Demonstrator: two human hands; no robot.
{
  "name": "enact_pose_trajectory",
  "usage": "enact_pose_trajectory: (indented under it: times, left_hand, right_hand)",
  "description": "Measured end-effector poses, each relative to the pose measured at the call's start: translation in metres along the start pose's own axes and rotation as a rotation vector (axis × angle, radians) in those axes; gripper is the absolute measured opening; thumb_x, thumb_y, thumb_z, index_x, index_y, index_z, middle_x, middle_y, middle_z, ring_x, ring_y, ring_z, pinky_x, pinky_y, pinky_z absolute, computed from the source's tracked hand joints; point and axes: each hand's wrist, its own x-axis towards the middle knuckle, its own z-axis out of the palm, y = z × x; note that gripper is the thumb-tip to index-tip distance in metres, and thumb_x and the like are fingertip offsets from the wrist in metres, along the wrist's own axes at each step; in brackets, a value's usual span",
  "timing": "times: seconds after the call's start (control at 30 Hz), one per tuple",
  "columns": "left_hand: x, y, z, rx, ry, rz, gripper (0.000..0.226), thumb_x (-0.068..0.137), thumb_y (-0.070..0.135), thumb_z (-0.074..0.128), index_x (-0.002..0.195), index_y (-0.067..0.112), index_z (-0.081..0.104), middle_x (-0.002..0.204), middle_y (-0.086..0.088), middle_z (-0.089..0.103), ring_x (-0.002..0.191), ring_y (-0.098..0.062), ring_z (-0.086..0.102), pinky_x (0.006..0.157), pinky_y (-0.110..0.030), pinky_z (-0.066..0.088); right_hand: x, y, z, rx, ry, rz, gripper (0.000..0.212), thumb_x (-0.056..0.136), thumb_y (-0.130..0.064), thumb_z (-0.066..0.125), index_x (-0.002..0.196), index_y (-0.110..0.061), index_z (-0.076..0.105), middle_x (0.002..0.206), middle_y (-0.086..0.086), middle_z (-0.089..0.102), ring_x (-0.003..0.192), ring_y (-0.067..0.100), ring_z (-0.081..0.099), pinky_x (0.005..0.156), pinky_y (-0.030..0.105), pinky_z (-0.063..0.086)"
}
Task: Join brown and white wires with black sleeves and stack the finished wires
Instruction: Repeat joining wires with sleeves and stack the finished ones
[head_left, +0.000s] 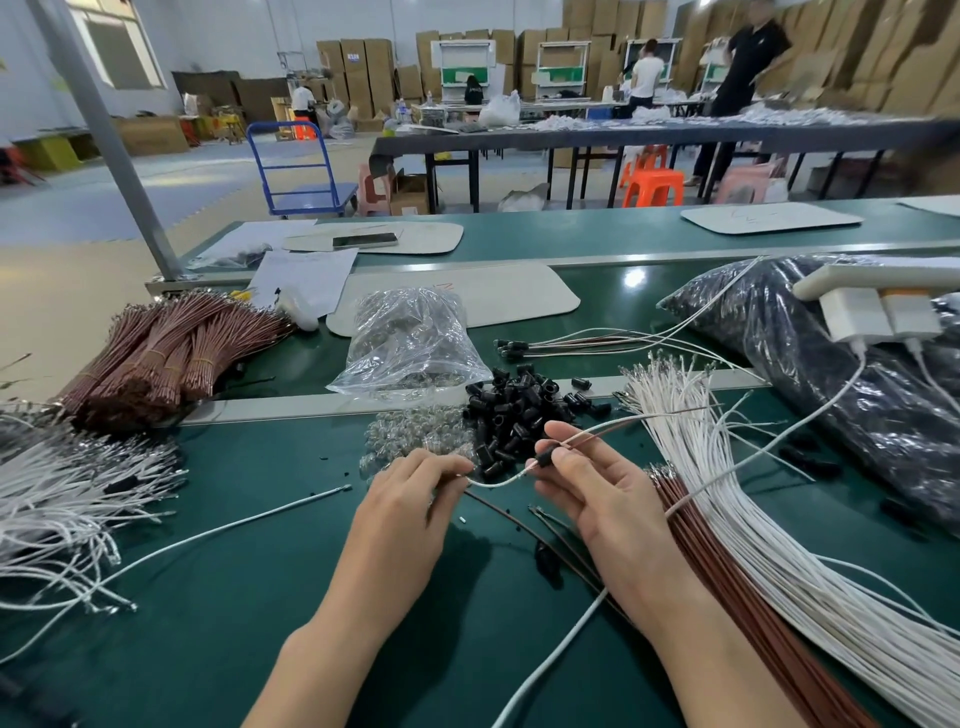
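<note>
Black sleeve (544, 460) is pinched between the thumb and forefinger of the right hand (602, 499), above the green table (260, 571) and just in front of the pile of loose sleeves (519, 410). Its long axis is tilted from lower left to upper right. From its upper-right end a brown and white pair (623, 426) is led away to the right. From its lower-left end a white wire (498, 482) is curved across to the left hand (410, 499), where it is gripped by curled fingertips. Finished wires (597, 343) are laid farther back, sleeved ends pointing left.
</note>
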Motion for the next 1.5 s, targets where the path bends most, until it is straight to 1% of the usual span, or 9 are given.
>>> enact_pose_trajectory:
  times: [0.17, 0.4, 0.57, 0.8, 0.97, 1.2, 1.3, 1.43, 1.5]
  left_hand:
    - [0.000, 0.010, -0.001, -0.301, 0.124, -0.126, 0.024, 0.094, 0.017, 0.070, 0.096, 0.041, 0.069, 0.096, 0.023, 0.071, 0.093, -0.002, 0.067, 0.080, -0.007, 0.046]
    - [0.002, 0.018, 0.001, -0.559, 0.145, -0.288, 0.022, 0.093, 0.018, 0.073, 0.093, 0.040, 0.074, 0.089, 0.013, 0.076, 0.084, -0.004, 0.069, 0.078, -0.012, 0.050]
    - [0.005, 0.020, -0.006, -0.614, 0.238, -0.313, 0.014, 0.092, 0.016, 0.073, 0.091, 0.031, 0.075, 0.088, 0.012, 0.076, 0.080, -0.001, 0.068, 0.075, -0.009, 0.049]
    - [0.001, 0.029, 0.006, -0.715, 0.198, -0.392, 0.012, 0.091, 0.015, 0.074, 0.091, 0.027, 0.077, 0.090, 0.008, 0.077, 0.084, -0.004, 0.071, 0.076, -0.010, 0.050]
    - [0.006, 0.025, 0.001, -1.019, 0.189, -0.527, 0.015, 0.077, 0.028, 0.076, 0.092, 0.028, 0.080, 0.089, -0.002, 0.078, 0.084, -0.011, 0.073, 0.078, -0.016, 0.055]
    - [0.009, 0.023, 0.005, -1.350, 0.127, -0.726, 0.019, 0.067, 0.018, 0.078, 0.086, 0.014, 0.082, 0.084, -0.008, 0.075, 0.073, -0.014, 0.072, 0.070, -0.024, 0.060]
    - [0.008, 0.021, 0.007, -1.307, 0.151, -0.760, 0.028, 0.068, 0.022, 0.078, 0.094, 0.012, 0.077, 0.085, -0.007, 0.075, 0.073, -0.013, 0.071, 0.070, -0.025, 0.060]
    - [0.002, 0.020, 0.011, -0.900, 0.112, -0.623, 0.008, 0.088, 0.024, 0.075, 0.096, 0.021, 0.077, 0.085, 0.000, 0.076, 0.078, -0.012, 0.069, 0.078, -0.024, 0.056]
    - [0.000, 0.022, 0.013, -0.833, 0.080, -0.558, 0.005, 0.092, 0.022, 0.073, 0.096, 0.021, 0.076, 0.081, 0.000, 0.075, 0.076, -0.011, 0.067, 0.077, -0.023, 0.056]
  right_hand:
    - [-0.001, -0.003, 0.000, 0.081, -0.010, 0.050, 0.025, 0.095, -0.004, 0.059, 0.116, -0.011, 0.071, 0.101, 0.008, 0.075, 0.089, 0.020, 0.072, 0.079, 0.027, 0.060]
    - [-0.003, -0.005, 0.002, 0.079, -0.037, 0.085, 0.025, 0.093, -0.005, 0.061, 0.115, -0.012, 0.071, 0.102, 0.009, 0.074, 0.086, 0.018, 0.072, 0.075, 0.026, 0.059]
    - [-0.004, -0.006, 0.003, 0.079, -0.076, 0.120, 0.026, 0.080, -0.014, 0.069, 0.103, -0.017, 0.079, 0.104, 0.009, 0.075, 0.088, 0.020, 0.073, 0.073, 0.026, 0.059]
    - [-0.002, -0.005, 0.003, 0.143, -0.057, 0.138, 0.028, 0.075, -0.015, 0.072, 0.102, -0.017, 0.079, 0.101, 0.009, 0.075, 0.083, 0.018, 0.072, 0.070, 0.026, 0.059]
    - [-0.002, -0.007, 0.002, 0.143, -0.090, 0.162, 0.028, 0.078, -0.014, 0.070, 0.104, -0.016, 0.079, 0.106, 0.011, 0.074, 0.086, 0.019, 0.072, 0.072, 0.026, 0.059]
    - [-0.002, -0.008, 0.000, 0.244, -0.106, 0.181, 0.030, 0.082, -0.009, 0.067, 0.110, -0.012, 0.077, 0.108, 0.013, 0.073, 0.091, 0.022, 0.073, 0.073, 0.028, 0.060]
    - [-0.003, -0.007, 0.002, 0.262, -0.125, 0.191, 0.032, 0.084, -0.007, 0.066, 0.113, -0.011, 0.076, 0.110, 0.013, 0.073, 0.093, 0.022, 0.074, 0.073, 0.028, 0.060]
    - [-0.004, -0.006, 0.006, 0.237, -0.139, 0.195, 0.034, 0.081, -0.009, 0.068, 0.113, -0.012, 0.076, 0.113, 0.013, 0.073, 0.094, 0.023, 0.074, 0.074, 0.028, 0.060]
    - [-0.004, -0.005, 0.008, 0.225, -0.146, 0.196, 0.035, 0.080, -0.009, 0.068, 0.114, -0.011, 0.075, 0.113, 0.014, 0.073, 0.094, 0.023, 0.073, 0.074, 0.029, 0.061]
